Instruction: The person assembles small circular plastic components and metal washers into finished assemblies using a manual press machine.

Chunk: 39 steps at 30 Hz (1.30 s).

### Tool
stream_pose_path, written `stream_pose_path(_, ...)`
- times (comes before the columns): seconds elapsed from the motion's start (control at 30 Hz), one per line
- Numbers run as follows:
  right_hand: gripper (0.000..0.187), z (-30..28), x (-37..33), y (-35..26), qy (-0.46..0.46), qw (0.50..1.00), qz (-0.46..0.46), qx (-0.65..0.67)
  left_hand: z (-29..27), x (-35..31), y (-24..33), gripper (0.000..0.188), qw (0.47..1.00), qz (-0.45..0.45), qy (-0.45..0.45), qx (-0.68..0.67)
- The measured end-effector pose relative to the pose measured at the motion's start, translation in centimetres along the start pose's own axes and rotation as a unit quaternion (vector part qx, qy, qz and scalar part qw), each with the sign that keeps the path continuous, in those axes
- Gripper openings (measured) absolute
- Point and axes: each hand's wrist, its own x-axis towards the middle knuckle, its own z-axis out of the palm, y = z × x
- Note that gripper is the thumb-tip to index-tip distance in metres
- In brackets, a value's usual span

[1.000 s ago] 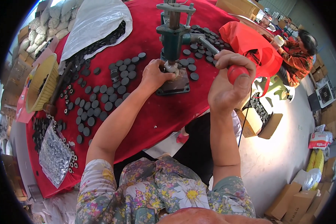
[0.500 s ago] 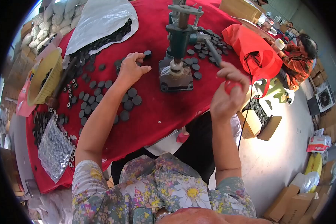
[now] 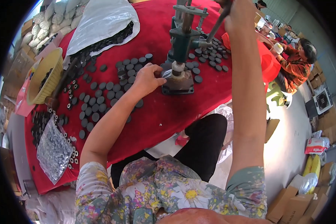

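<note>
1. Head view, left hand: the left hand is partly spread, thumb and forefinger apart, the fingertips at the left edge of the press's base plate. Whether it touches the plate cannot be told.
2. Head view, right hand: the right hand is raised at the upper edge and closed around the upper end of the lever; part of the fingers is cut off.
3. Head view, press: the dark green press stands upright on the red-covered surface, its pale round tip above the plate; what lies directly beneath is too small to tell.
4. Head view, around: grey discs lie left of the press, beside and beyond the left forearm; more discs lie to its right. Farther left are a white sack, a yellow basket and a clear bag.
</note>
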Motion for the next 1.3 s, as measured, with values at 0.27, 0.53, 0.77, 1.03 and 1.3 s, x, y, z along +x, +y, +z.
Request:
stream_pose_path(0.27, 0.028, -2.0, 7.3, 3.4, 0.073, 0.973, 0.093, -0.198, 3.5, 1.8, 0.6, 0.049, 0.996, 0.036, 0.084, 0.002)
stream_pose_path(0.53, 0.028, -0.8, 6.3, 4.5, 0.142, 0.956, 0.067, -0.247, 5.0, 2.8, -0.3, 0.051, 0.997, -0.011, 0.061, -0.041)
stream_pose_path(0.77, 0.027, -1.9, 5.8, 1.5, 0.041, 0.974, 0.218, -0.050, 5.8, 3.5, 0.5, 0.055, 0.998, -0.004, 0.049, -0.036)
stream_pose_path(1.03, 0.022, -2.2, -11.1, -1.3, -0.003, 0.938, -0.173, -0.301, 1.6, 1.6, -1.7, 0.056, 0.995, 0.016, 0.094, 0.013)
stream_pose_path(1.3, 0.021, -7.3, -22.0, 3.3, 0.003, 0.904, -0.288, -0.316, -3.6, 3.6, -6.9, 0.043, 0.993, -0.039, 0.112, 0.001)
